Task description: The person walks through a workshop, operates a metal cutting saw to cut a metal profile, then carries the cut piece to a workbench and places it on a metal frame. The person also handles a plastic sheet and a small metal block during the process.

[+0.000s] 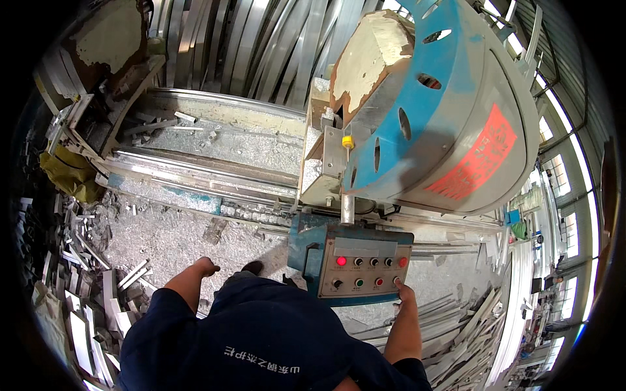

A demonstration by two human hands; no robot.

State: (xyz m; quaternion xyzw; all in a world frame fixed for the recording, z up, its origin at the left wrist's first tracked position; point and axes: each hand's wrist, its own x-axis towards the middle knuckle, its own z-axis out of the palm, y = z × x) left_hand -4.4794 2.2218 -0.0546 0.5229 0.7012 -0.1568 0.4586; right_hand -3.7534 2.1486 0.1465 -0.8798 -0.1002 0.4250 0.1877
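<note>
A blue control box (315, 267) with a grey front panel stands just right of my body, below a large machine. On the panel sit several push buttons, lit red ones and a green one among them, and black knobs. My right hand (405, 293) is at the panel's lower right corner, one digit stretched onto the corner button (396, 280); its other fingers are hidden. Away from the box, my left hand (206, 266) hangs low at my left side above the littered floor. It is seen small and foreshortened, and its fingers cannot be made out.
The machine's blue and grey rounded guard (417, 124) with a red label overhangs the box. A long metal bed (215, 179) runs leftward, strewn with shavings. Metal profiles (261, 45) stand behind it. Offcuts (98, 326) pile at left; long strips (456, 326) lie at right.
</note>
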